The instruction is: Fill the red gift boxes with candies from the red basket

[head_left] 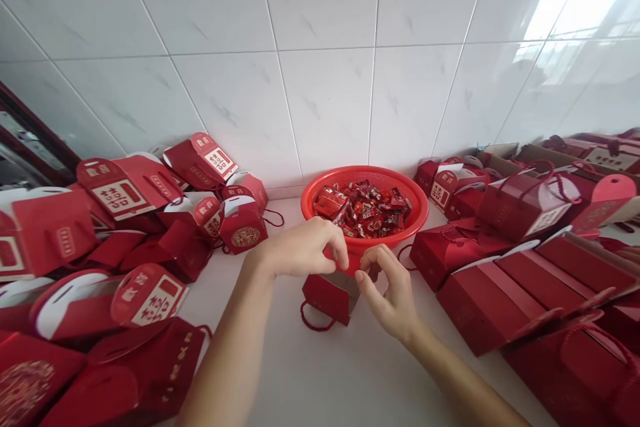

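Note:
A small red paper gift box [325, 297] stands open on the white counter in front of me, its red cord handle hanging toward me. My left hand [305, 250] reaches over it with bent fingers closed at the box's raised red flap; the left thumb is mostly hidden. At the flap's right end, my right hand [393, 290] pinches with thumb and index finger. Just behind both hands is a red plastic basket [423, 213] of wrapped candies [370, 210]. What lies inside the box is hidden from view.
Red gift boxes [125, 193] are piled on the left, some with open tops and white insides. More red boxes [495, 293] crowd the right in rows. A white tiled wall [325, 100] rises behind the counter [310, 380].

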`<state>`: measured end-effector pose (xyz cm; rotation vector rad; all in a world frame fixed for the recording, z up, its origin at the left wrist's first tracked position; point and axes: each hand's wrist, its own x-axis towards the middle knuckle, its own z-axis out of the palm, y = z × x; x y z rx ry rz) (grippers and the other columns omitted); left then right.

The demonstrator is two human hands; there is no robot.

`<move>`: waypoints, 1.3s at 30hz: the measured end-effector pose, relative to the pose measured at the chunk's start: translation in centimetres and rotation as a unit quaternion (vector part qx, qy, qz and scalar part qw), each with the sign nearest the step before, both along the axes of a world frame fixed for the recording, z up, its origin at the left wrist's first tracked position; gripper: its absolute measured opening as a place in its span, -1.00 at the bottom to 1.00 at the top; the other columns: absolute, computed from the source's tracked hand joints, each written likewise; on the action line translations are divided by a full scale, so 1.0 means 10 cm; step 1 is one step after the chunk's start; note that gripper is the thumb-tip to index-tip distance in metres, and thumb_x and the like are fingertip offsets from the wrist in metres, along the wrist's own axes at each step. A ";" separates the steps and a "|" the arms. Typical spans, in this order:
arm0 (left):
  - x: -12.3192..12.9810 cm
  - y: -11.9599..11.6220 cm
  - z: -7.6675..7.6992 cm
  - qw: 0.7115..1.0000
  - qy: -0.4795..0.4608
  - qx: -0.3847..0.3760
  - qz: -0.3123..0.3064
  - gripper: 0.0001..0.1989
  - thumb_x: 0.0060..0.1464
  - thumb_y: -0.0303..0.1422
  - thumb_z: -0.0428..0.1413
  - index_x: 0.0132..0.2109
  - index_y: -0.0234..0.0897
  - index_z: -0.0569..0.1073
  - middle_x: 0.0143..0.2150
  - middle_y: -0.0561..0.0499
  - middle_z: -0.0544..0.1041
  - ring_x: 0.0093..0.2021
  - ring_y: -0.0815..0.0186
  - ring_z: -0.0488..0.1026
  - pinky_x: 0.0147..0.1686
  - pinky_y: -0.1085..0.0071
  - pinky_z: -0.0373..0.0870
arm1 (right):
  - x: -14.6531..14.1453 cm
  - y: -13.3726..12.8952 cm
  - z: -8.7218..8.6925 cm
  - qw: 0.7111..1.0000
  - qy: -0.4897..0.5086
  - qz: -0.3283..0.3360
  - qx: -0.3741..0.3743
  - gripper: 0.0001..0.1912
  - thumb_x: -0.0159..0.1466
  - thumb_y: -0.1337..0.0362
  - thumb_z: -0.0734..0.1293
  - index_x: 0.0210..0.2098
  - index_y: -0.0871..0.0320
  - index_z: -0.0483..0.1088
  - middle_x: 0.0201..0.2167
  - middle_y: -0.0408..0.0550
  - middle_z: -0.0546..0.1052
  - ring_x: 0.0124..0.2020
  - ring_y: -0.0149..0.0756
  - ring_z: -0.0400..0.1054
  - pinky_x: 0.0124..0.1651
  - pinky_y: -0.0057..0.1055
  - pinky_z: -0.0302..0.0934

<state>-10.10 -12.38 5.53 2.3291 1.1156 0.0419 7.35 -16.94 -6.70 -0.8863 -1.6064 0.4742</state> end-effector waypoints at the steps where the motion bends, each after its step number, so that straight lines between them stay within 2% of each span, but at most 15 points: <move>1: -0.04 0.00 -0.07 1.000 -0.001 0.002 0.008 -0.73 -0.11 -0.53 0.05 -0.37 -0.18 0.63 -0.20 0.07 0.63 -0.23 0.28 0.53 -0.29 0.44 0.37 | 0.01 0.01 0.00 1.000 0.004 0.002 -0.005 -0.85 0.28 0.31 0.26 -0.44 0.11 0.27 -0.47 -0.15 0.35 -0.45 -0.38 0.20 -0.40 -0.43 0.16; 4: -0.17 0.04 -0.21 0.999 0.024 0.003 0.040 -0.68 -0.16 -0.58 -0.01 -0.41 -0.19 0.61 -0.31 0.06 0.64 -0.29 0.28 0.55 -0.28 0.43 0.39 | 0.04 0.05 0.00 0.999 0.017 0.021 -0.025 -0.86 0.25 0.39 0.22 -0.44 0.11 0.30 -0.44 -0.13 0.40 -0.41 -0.36 0.26 -0.37 -0.43 0.19; 8: -0.28 0.04 -0.23 0.994 0.085 -0.010 0.071 -0.73 -0.17 -0.48 0.09 -0.31 -0.15 0.61 -0.28 0.05 0.62 -0.27 0.24 0.55 -0.36 0.43 0.37 | 0.11 0.11 0.01 0.997 -0.017 0.059 -0.035 -0.79 0.22 0.49 0.16 -0.39 0.12 0.36 -0.34 -0.09 0.50 -0.31 -0.32 0.38 -0.26 -0.39 0.27; 10: -0.29 0.03 -0.22 0.991 0.103 -0.012 0.085 -0.71 -0.20 -0.37 0.19 -0.22 -0.15 0.58 -0.20 0.02 0.59 -0.22 0.19 0.53 -0.41 0.43 0.35 | 0.14 0.12 0.04 0.994 -0.076 0.072 -0.009 -0.73 0.21 0.54 0.14 -0.35 0.11 0.39 -0.29 -0.07 0.54 -0.24 -0.30 0.40 -0.17 -0.35 0.30; 12: -0.28 0.02 -0.22 0.988 0.112 -0.006 0.105 -0.59 -0.26 -0.27 0.26 -0.14 -0.14 0.54 -0.09 -0.02 0.55 -0.17 0.15 0.51 -0.42 0.41 0.36 | 0.14 0.12 0.07 0.985 -0.157 0.068 0.038 -0.68 0.22 0.58 0.13 -0.30 0.10 0.41 -0.23 -0.06 0.57 -0.15 -0.25 0.40 -0.08 -0.29 0.30; 14: -0.27 0.02 -0.24 0.985 0.124 -0.001 0.121 -0.56 -0.29 -0.30 0.26 -0.13 -0.13 0.52 -0.07 -0.03 0.54 -0.16 0.14 0.51 -0.41 0.41 0.36 | 0.12 0.09 0.10 0.968 -0.231 0.052 0.086 -0.66 0.24 0.59 0.14 -0.25 0.09 0.43 -0.18 -0.05 0.59 -0.06 -0.19 0.37 0.00 -0.22 0.27; 18: -0.31 0.03 -0.23 0.986 0.124 -0.012 0.108 -0.70 -0.23 -0.39 0.16 -0.22 -0.14 0.55 -0.21 -0.01 0.57 -0.28 0.19 0.51 -0.43 0.41 0.30 | 0.06 -0.01 0.15 0.951 -0.282 0.050 0.113 -0.69 0.33 0.51 0.14 -0.18 0.11 0.45 -0.14 0.01 0.58 -0.02 -0.17 0.36 0.03 -0.17 0.25; 21: -0.38 0.03 -0.18 0.993 0.081 -0.027 0.088 -0.79 -0.11 -0.30 0.12 -0.27 -0.16 0.56 -0.30 0.01 0.56 -0.37 0.24 0.47 -0.46 0.41 0.25 | 0.06 -0.07 0.19 0.952 -0.280 0.078 0.091 -0.72 0.36 0.39 0.16 -0.09 0.11 0.48 -0.04 0.06 0.54 0.05 -0.11 0.35 0.08 -0.09 0.25; 23: -0.42 0.05 -0.14 0.994 0.059 -0.032 0.091 -0.82 -0.03 -0.23 0.07 -0.36 -0.19 0.52 -0.40 0.03 0.50 -0.44 0.28 0.40 -0.50 0.41 0.18 | 0.08 -0.09 0.20 0.952 -0.281 0.092 0.078 -0.73 0.37 0.22 0.23 -0.02 0.07 0.49 0.09 0.09 0.48 0.14 -0.03 0.31 0.13 -0.02 0.24; 25: -0.45 0.08 -0.13 0.993 0.054 -0.037 0.101 -0.73 0.05 -0.17 0.01 -0.48 -0.22 0.40 -0.52 0.05 0.38 -0.52 0.32 0.30 -0.53 0.39 0.08 | 0.09 -0.10 0.19 0.950 -0.283 0.099 0.086 -0.67 0.32 0.10 0.33 0.04 0.03 0.49 0.23 0.13 0.37 0.22 0.03 0.27 0.16 0.01 0.25; 28: -0.49 0.17 -0.17 0.990 0.061 -0.046 0.122 -0.64 0.08 -0.10 -0.02 -0.54 -0.23 0.25 -0.56 0.07 0.28 -0.55 0.34 0.21 -0.55 0.39 0.03 | 0.05 -0.12 0.15 0.943 -0.285 0.095 0.147 -0.65 0.30 0.27 0.36 0.08 -0.01 0.48 0.31 0.15 0.29 0.25 0.00 0.25 0.17 -0.02 0.26; 30: -0.51 0.26 -0.25 0.987 0.058 -0.062 0.135 -0.65 0.05 -0.06 0.00 -0.50 -0.23 0.28 -0.53 0.07 0.31 -0.52 0.33 0.24 -0.52 0.40 0.10 | 0.00 -0.14 0.13 0.935 -0.282 0.102 0.190 -0.61 0.28 0.43 0.31 0.05 -0.02 0.48 0.29 0.13 0.32 0.24 -0.07 0.27 0.20 -0.03 0.24; 32: -0.54 0.34 -0.35 0.984 0.053 -0.093 0.140 -0.64 0.01 -0.02 0.02 -0.45 -0.24 0.32 -0.51 0.07 0.33 -0.49 0.32 0.28 -0.48 0.41 0.17 | -0.05 -0.17 0.11 0.929 -0.272 0.132 0.212 -0.63 0.23 0.46 0.27 -0.04 0.01 0.50 0.24 0.11 0.38 0.21 -0.11 0.31 0.22 -0.03 0.22; 36: -0.56 0.47 -0.53 0.980 0.051 -0.133 0.138 -0.62 -0.05 0.01 0.08 -0.37 -0.25 0.38 -0.50 0.09 0.34 -0.46 0.30 0.32 -0.46 0.41 0.22 | -0.13 -0.22 0.05 0.934 -0.247 0.187 0.178 -0.77 0.18 0.27 0.31 -0.18 0.04 0.52 0.20 0.08 0.42 0.13 -0.07 0.36 0.21 0.01 0.22; 39: -0.54 0.50 -0.57 0.980 0.061 -0.125 0.140 -0.56 -0.05 0.07 0.08 -0.33 -0.26 0.41 -0.46 0.07 0.39 -0.44 0.28 0.34 -0.45 0.40 0.24 | -0.15 -0.19 -0.01 0.941 -0.218 0.197 0.168 -0.67 0.21 0.03 0.34 -0.14 0.05 0.52 0.25 0.12 0.38 0.10 -0.02 0.37 0.16 0.03 0.25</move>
